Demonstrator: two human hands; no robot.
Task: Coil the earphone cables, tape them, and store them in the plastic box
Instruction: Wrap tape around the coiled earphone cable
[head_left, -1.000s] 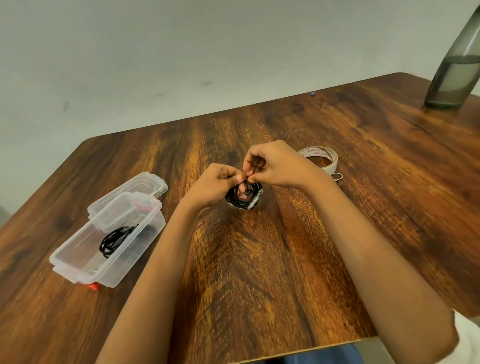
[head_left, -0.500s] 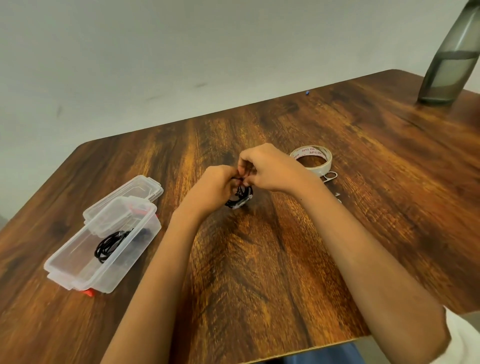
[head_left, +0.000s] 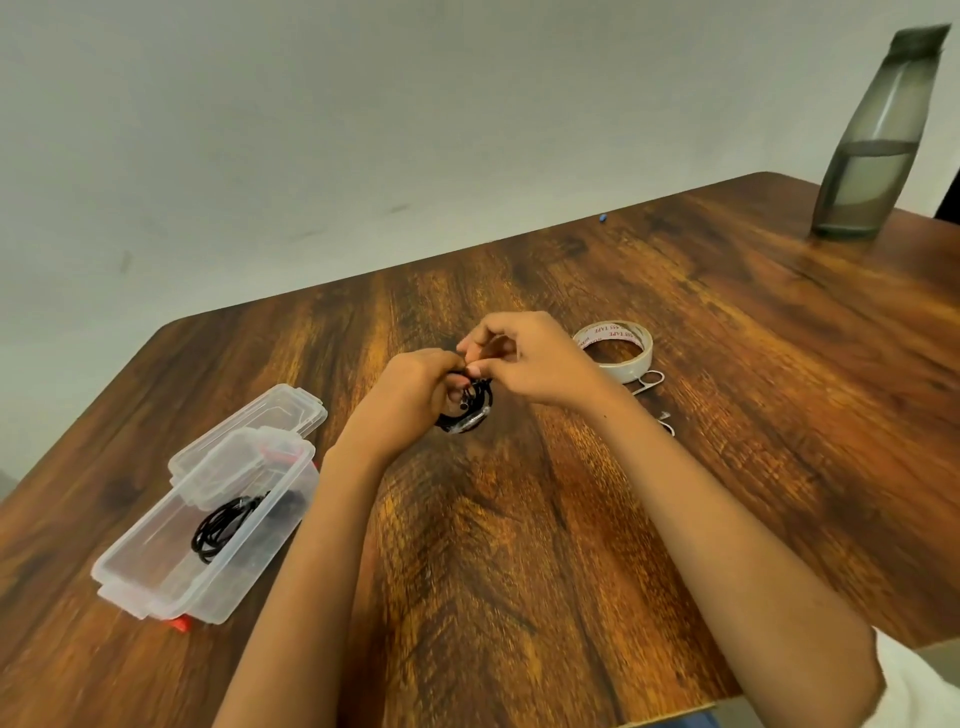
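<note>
Left hand (head_left: 410, 397): is gripping the coiled black earphone cable (head_left: 470, 415), fingers curling round the coil's left side, knuckles facing up.
Right hand (head_left: 532, 358): is pinching the top edge of the same coil between thumb and forefinger, the other fingers curling loosely above. Whether the pinch is closing on cable alone or on a strip of tape cannot be told.
Hand contact: both hands are meeting fingertip to fingertip over the coil.
Coil position: is hanging below the hands, near the middle of the dark-grained wooden table (head_left: 519, 571). Contact with the surface cannot be told. Something shiny and clear is showing at its lower edge.
Tape: a white roll of adhesive tape with red print (head_left: 626, 366) is lying flat just beyond the right wrist.
Scissors: small metal scissors (head_left: 652, 379) are lying just beside the roll, largely hidden by the right forearm.
Box: a clear rectangular plastic box (head_left: 208, 577) is sitting open, well to the left of the hands, near the table's left edge.
Lid: a clear plastic lid (head_left: 291, 410) is resting at the box's far end.
Stored coil: a second black cable coil (head_left: 223, 530) is lying inside the box.
Red piece: a small red part (head_left: 179, 623) is showing at the box's near corner.
Bottle: a tall grey translucent bottle (head_left: 872, 156) is standing at the far right corner, well apart from the hands.
Blue speck: a tiny blue object (head_left: 602, 217) is lying at the far edge.
Sleeve: a white sleeve (head_left: 914, 686) is covering the right upper arm.
</note>
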